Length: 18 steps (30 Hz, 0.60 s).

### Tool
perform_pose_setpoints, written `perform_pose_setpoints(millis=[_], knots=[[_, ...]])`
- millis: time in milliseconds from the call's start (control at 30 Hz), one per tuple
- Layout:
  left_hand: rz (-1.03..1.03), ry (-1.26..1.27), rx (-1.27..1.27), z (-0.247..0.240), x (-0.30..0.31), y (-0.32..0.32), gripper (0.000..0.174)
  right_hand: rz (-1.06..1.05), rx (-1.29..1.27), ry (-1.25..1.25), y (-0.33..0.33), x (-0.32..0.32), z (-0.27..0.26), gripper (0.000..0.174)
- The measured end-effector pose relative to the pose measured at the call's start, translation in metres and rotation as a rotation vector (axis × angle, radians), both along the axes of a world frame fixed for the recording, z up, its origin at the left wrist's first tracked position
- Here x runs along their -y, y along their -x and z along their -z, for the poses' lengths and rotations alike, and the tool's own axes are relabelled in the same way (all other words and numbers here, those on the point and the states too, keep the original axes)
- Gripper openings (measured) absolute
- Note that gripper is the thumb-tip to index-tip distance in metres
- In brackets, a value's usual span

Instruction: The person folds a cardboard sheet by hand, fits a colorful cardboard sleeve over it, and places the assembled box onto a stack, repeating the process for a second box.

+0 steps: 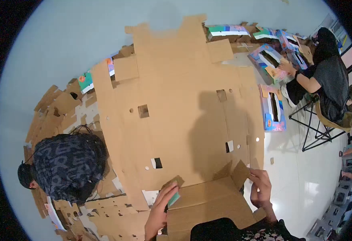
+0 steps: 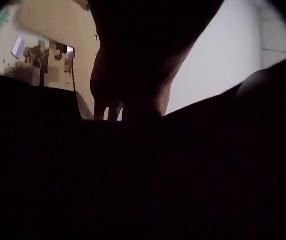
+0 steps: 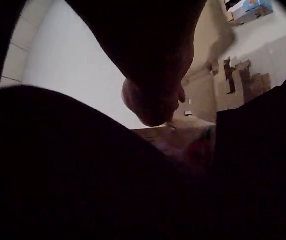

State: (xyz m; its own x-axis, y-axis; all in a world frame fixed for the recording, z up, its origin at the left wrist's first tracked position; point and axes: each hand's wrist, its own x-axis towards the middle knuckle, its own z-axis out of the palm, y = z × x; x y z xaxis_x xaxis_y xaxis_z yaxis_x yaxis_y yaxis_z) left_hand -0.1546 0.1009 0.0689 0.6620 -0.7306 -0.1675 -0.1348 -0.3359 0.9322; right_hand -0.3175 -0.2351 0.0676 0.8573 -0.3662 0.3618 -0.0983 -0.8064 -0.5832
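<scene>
A large brown cardboard sheet (image 1: pixel 176 120), with small square cutouts and round holes, spreads out ahead of me. Its near part is creased into a folded panel (image 1: pixel 208 201) close to my body. My left hand (image 1: pixel 158 209) lies with nearly straight fingers against a small side flap, which shows a green patch (image 1: pixel 174 199); the thumb is hidden. On the other side my right hand (image 1: pixel 261 186) has bent fingers and pinches the edge of a raised cardboard flap (image 1: pixel 240 175). Both wrist views are mostly dark, with the left hand (image 2: pixel 133 75) and right hand (image 3: pixel 153 95) in silhouette.
To the left is a person wearing a dark patterned backpack (image 1: pixel 69 164), among piled cardboard sheets (image 1: pixel 59 104). A person (image 1: pixel 328 76) sits on a folding chair (image 1: pixel 324 124) at right, handling colourful printed boxes (image 1: pixel 269 56). Another printed box (image 1: pixel 273 108) lies on the white floor (image 1: pixel 292 172).
</scene>
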Motion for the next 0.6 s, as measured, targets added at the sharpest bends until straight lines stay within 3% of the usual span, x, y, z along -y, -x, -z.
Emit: perform_pose_setpoints(millis=[67, 133, 167, 267, 367, 400, 467, 533, 600], knots=[[-0.015, -0.140, 0.104, -0.011, -0.010, 0.000, 0.082, 0.113, -0.048, 0.040, 0.013, 0.012, 0.005, 0.023], [-0.042, -0.240, 0.283, -0.019, -0.042, -0.008, 0.085, 0.288, -0.075, 0.271, 0.003, 0.032, 0.001, 0.037], [-0.168, -0.295, 0.376, -0.013, -0.064, -0.010, 0.081, 0.407, -0.073, 0.349, -0.003, 0.041, 0.008, 0.043], [-0.648, -0.395, 0.495, -0.007, -0.083, -0.051, 0.071, 0.311, -0.257, -0.709, 0.013, 0.084, 0.043, 0.056], [-0.509, -0.461, -0.176, 0.006, -0.105, -0.085, 0.062, 0.135, -0.399, -0.935, 0.033, 0.119, 0.060, 0.061], [-0.536, -0.447, -0.277, -0.001, -0.102, -0.086, 0.061, 0.163, -0.339, -0.929, 0.038, 0.120, 0.051, 0.065], [-0.580, -0.423, -0.486, -0.026, -0.093, -0.083, 0.059, 0.139, -0.222, -1.268, 0.036, 0.113, 0.006, 0.070], [-0.622, -0.100, -0.444, -0.035, -0.101, -0.063, 0.060, 0.215, -0.119, -1.489, 0.044, 0.107, -0.022, 0.081], [-0.657, 0.222, -0.483, -0.047, -0.102, -0.049, 0.067, 0.057, -0.120, -1.528, 0.045, 0.098, -0.034, 0.085]])
